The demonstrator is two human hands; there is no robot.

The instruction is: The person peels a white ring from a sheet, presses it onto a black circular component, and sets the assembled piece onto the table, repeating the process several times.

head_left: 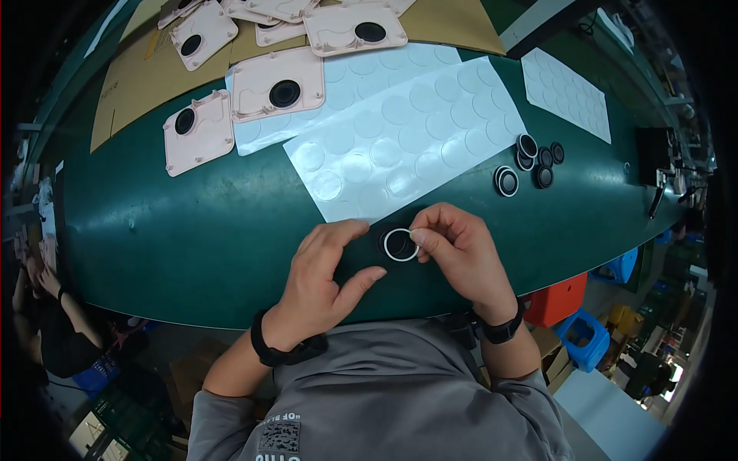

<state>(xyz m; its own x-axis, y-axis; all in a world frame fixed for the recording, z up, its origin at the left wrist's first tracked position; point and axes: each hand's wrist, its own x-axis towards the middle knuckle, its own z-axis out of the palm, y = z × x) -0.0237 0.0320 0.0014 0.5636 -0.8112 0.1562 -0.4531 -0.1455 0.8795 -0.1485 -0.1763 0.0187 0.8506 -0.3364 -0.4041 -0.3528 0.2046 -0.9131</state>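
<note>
My right hand [466, 255] pinches the right rim of a thin white ring [400, 260] between thumb and fingertips. The ring lies over or just above a round black part [397, 244] at the near middle of the table; whether they touch I cannot tell. To its left, my left hand [317, 276] holds nothing, thumb and fingers spread apart around the part's left side. Just beyond both hands is a pale sheet of round stickers [361, 184]. Off to the right sit several black round parts [544, 177], some with white rings [506, 181].
Pink plastic panels [254, 77] with black discs lie at the far left, some on cardboard [146, 92]. Another sticker sheet [565, 92] is at the far right of the green table [192, 253]. Red [557, 300] and blue [584, 338] stools stand below its right edge. Another person's arm [77, 311] shows at far left.
</note>
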